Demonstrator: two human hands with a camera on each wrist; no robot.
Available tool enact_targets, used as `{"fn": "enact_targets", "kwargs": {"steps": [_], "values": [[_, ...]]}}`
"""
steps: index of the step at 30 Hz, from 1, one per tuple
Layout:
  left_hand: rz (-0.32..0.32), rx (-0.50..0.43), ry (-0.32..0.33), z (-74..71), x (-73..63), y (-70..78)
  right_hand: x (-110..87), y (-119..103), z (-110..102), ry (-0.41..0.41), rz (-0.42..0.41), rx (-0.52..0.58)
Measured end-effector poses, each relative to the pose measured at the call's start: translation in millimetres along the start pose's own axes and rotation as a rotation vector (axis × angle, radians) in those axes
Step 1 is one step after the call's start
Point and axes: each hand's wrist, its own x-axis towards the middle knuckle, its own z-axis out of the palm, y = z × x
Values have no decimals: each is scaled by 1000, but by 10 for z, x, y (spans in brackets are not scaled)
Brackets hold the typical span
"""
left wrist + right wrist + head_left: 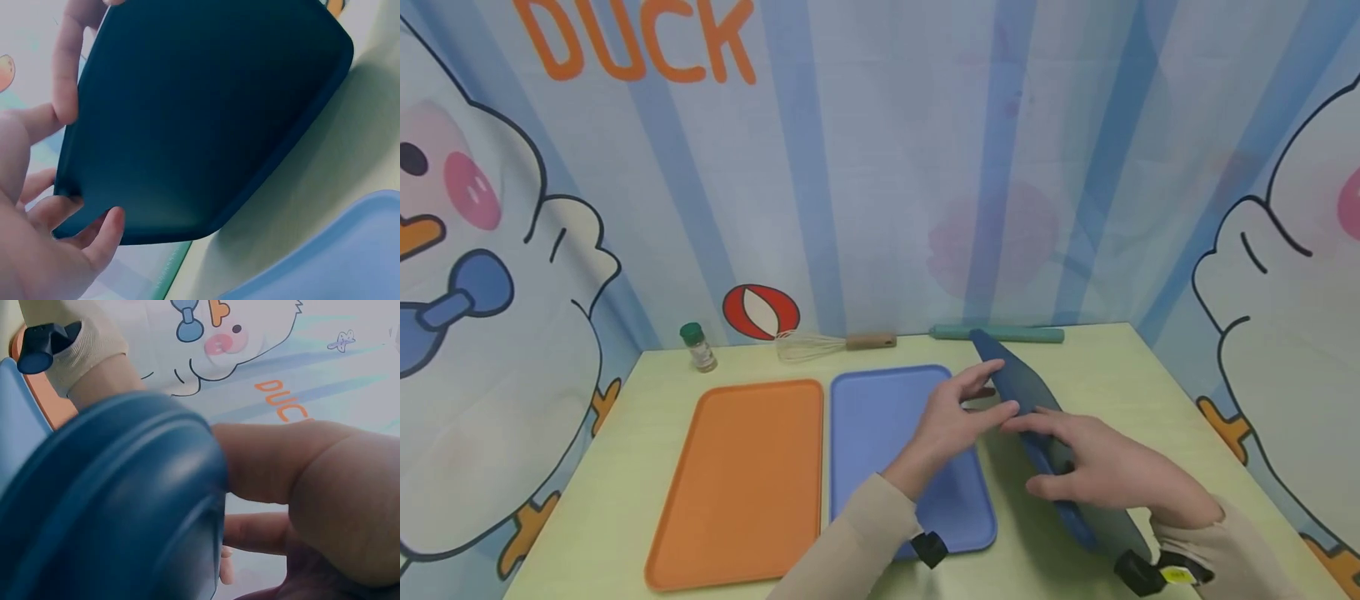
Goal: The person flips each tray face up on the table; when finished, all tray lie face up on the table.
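Note:
A dark blue tray (1026, 383) stands steeply tilted on the right side, above the table. My left hand (951, 417) pinches its edge near the far corner, fingers and thumb either side of the rim. Lower along the same upper edge, my right hand (1105, 458) grips the tray, thumb and fingers spread over it. The tray's dark inner face (200, 119) fills the left wrist view. Close up in the right wrist view is its ridged, rounded underside (156, 481), with part of the right hand hidden behind it.
A lighter blue tray (880, 433) lies flat beneath the left forearm, beside an orange tray (752, 475). Along the back edge are a green-capped spice jar (700, 348), a whisk (835, 343) and a green rolling pin (1000, 334). A printed curtain (880, 167) hangs behind.

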Motion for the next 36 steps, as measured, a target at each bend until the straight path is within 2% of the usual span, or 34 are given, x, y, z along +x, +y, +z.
{"fn": "enact_targets", "kwargs": {"steps": [5, 10, 19, 22, 30, 36], "values": [[26, -77, -86, -26, 35, -7, -21, -10, -6, 28, -41, 20], [52, -114, -121, -24, 68, -24, -54, -52, -23, 60, -66, 53], [67, -262, -221, 25, 108, -52, -81, -120, -36, 63, -48, 79], [71, -308, -230, 44, 109, -45, -98, -144, -40, 72, -51, 90], [57, -327, -217, 52, 90, 48, -156, -197, -67, 69, -68, 153], [60, -332, -231, 51, 74, 109, -188, -229, -81, 81, -81, 123]]}}
